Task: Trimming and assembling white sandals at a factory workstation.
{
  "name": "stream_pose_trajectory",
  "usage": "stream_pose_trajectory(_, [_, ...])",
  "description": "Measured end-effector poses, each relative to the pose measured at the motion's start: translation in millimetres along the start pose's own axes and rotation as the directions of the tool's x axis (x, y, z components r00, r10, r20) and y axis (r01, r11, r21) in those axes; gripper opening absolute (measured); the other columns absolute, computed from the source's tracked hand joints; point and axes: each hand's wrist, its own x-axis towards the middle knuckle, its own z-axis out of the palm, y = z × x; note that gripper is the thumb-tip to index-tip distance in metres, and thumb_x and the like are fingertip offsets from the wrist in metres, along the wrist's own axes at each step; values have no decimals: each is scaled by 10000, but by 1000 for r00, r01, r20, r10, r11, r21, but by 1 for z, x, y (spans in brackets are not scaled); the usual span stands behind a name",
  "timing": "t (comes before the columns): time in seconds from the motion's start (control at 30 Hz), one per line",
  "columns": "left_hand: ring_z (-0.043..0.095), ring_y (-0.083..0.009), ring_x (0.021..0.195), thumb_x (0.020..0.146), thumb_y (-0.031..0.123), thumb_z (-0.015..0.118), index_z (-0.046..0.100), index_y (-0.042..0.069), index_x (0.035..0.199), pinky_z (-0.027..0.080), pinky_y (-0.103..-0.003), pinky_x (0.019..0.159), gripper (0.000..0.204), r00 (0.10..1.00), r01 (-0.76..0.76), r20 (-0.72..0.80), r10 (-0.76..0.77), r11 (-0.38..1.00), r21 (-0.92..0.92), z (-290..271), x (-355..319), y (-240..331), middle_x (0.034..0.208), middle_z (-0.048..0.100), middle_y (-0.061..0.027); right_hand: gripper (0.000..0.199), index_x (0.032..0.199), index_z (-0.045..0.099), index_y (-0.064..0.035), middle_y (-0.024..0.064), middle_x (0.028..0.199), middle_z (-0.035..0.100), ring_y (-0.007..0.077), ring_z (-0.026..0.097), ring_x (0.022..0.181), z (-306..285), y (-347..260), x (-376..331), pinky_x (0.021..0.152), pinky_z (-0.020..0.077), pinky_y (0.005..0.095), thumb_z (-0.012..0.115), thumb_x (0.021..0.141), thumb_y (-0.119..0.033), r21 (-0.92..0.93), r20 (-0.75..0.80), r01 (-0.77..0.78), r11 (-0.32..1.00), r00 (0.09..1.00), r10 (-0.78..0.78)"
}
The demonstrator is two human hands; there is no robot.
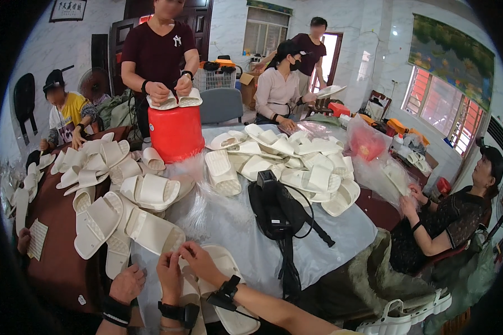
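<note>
Your left hand [170, 276] and right hand [204, 262] sit close together on a white slipper [223, 262] at the near table edge, the left curled, grip not discernible, and the right laid flat. The table [341, 231] is covered in clear plastic and carries slipper piles [296, 162], a black bag [276, 209] and a red bucket [176, 133]. Pale marble walls [369, 39]; barred windows [447, 114] to the right; people seated round.

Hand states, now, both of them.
Left hand: closed, seems to grip the white slipper.
Right hand: open, fingers laid on that slipper.
</note>
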Motion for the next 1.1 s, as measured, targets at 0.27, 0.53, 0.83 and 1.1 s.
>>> stream_pose_trajectory(0.27, [364,-27,548,857,157,539,547,19,840,286,-183,472,140,1000,-4,-1,4,1000,6,15,5,9,644,467,41,199,986,500,-3,23,846,547,85,521,801,-10,5,11,743,434,224,485,891,-178,84,-42,6,996,999,-2])
stream_pose_trajectory(0.53, [361,-15,532,867,180,531,567,48,895,274,-173,460,140,999,7,38,-15,979,202,7,1,6,664,476,66,207,973,502,-3,20,863,532,78,507,795,-3,9,4,738,427,213,486,895,-195,279,-58,-13,960,998,30])
stream_pose_trajectory(0.83, [399,-56,599,870,148,513,546,15,850,329,-202,523,139,983,-180,90,158,912,368,13,1,7,687,496,26,197,973,502,-22,14,841,533,80,491,774,-5,21,9,700,415,221,493,887,-198,216,-75,37,976,997,-21])
stream_pose_trajectory(1.1, [420,-63,652,871,142,514,542,22,846,343,-200,574,125,998,33,40,-38,992,126,11,2,7,733,500,17,214,1001,497,-7,28,872,533,86,501,784,-5,13,9,703,427,225,494,890,-191,170,-65,35,985,998,-24])
